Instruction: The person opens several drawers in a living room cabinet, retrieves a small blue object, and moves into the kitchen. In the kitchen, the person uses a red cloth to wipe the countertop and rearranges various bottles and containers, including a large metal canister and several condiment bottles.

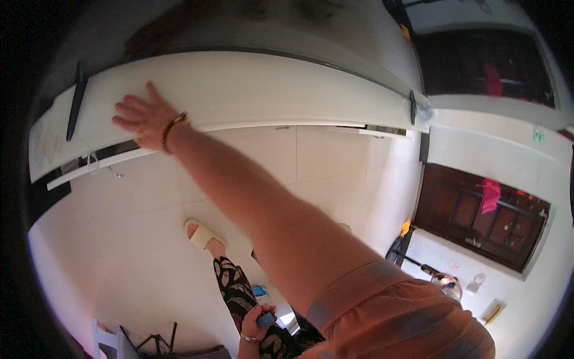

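Note:
My right hand (145, 119), with a beaded bracelet at the wrist, reaches far across to a long white TV stand (269, 92). Its fingers are spread over the stand's top, near the left end, and nothing shows in them. Whether the palm presses on the surface, I cannot tell. Low in the view, my left hand (253, 324) is beside my patterned trousers (235, 287), its fingers closed around a small blue-grey object (266, 320). Behind the right hand a dark, glossy television (269, 31) stands on thin black feet (77, 105).
A drawer front (103, 168) juts out under the stand's left end, with a white cable (93, 162) hanging there. Pale floor tiles (134, 251) lie below. A folding metal frame (157, 343) is at lower left. A dark door (480, 220) bears a pink cloth (490, 196).

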Tool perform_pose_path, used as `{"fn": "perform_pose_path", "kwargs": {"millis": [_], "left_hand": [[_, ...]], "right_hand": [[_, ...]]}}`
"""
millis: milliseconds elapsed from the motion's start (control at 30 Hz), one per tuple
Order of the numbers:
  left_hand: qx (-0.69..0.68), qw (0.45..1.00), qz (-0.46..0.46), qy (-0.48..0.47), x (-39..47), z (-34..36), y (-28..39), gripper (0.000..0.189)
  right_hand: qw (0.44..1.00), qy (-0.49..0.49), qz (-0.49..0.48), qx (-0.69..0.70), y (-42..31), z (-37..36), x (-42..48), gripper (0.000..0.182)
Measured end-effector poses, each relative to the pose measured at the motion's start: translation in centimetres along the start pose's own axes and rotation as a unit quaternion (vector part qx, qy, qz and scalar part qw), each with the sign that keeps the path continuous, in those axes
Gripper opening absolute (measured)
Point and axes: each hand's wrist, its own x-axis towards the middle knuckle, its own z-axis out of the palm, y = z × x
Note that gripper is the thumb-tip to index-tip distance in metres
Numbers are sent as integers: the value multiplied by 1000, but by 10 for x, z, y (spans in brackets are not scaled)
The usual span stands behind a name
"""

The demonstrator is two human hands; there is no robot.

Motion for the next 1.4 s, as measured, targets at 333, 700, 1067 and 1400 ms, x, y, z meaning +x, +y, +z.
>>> {"fn": "perform_pose_path", "kwargs": {"millis": [333, 700, 1067, 1400], "left_hand": [[5, 997, 48, 52, 15, -10, 9, 23], [86, 991, -66, 75, 18, 36, 49, 20], [219, 963, -54, 145, 65, 148, 38, 15], [408, 902, -112, 85, 139, 287, -18, 22]], "right_hand": [[852, -163, 243, 435, -149, -111, -294, 42], [518, -420, 525, 529, -267, -194, -548, 65], [508, -343, 565, 552, -210, -182, -575, 51], [438, -260, 645, 569, -137, -178, -590, 43]]}}
